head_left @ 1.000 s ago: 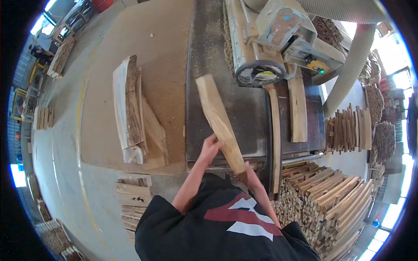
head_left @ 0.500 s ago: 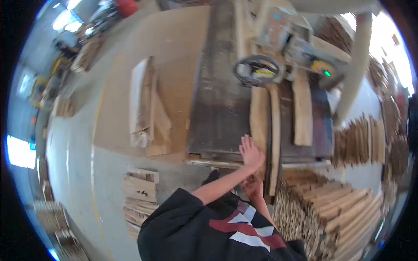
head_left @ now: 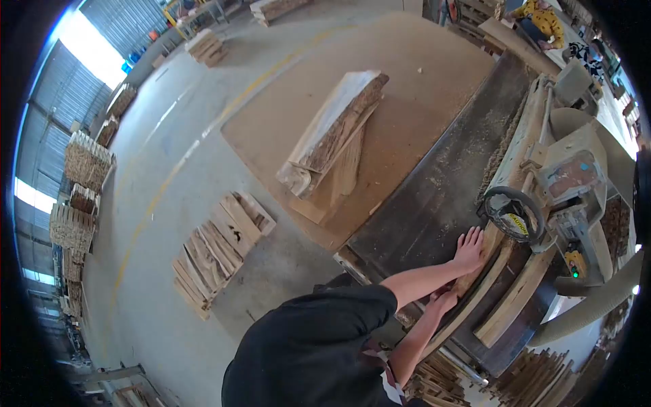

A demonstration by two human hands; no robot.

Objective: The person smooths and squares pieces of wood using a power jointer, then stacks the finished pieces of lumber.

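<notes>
My left hand (head_left: pixel 469 252) lies on a wooden board (head_left: pixel 468 280) with its fingers stretched out and pointing toward the machine. Behind it, my right hand (head_left: pixel 443 300) grips the near end of the same board, its fingers partly hidden. The board rests on a dark machine table (head_left: pixel 413 220) and runs up to a black handwheel (head_left: pixel 514 214) with a yellow caution label behind it. Alongside the board runs a long curved guide strip (head_left: pixel 478 296). Another wooden piece (head_left: pixel 517 298) lies further right on the table.
A brown sheet (head_left: pixel 413 88) left of the table bears a wrapped slab bundle (head_left: pixel 339 122). Several planks (head_left: pixel 220 247) lie on the floor. Stacked wood (head_left: pixel 88 163) lines the far left. A pale hose (head_left: pixel 590 312) hangs at right. A person in yellow (head_left: pixel 542 20) is at the back.
The view has swung left, so the machine now appears further right. My hands and the board have advanced toward the handwheel; the left hand still lies flat and the right stays at the board's end.
</notes>
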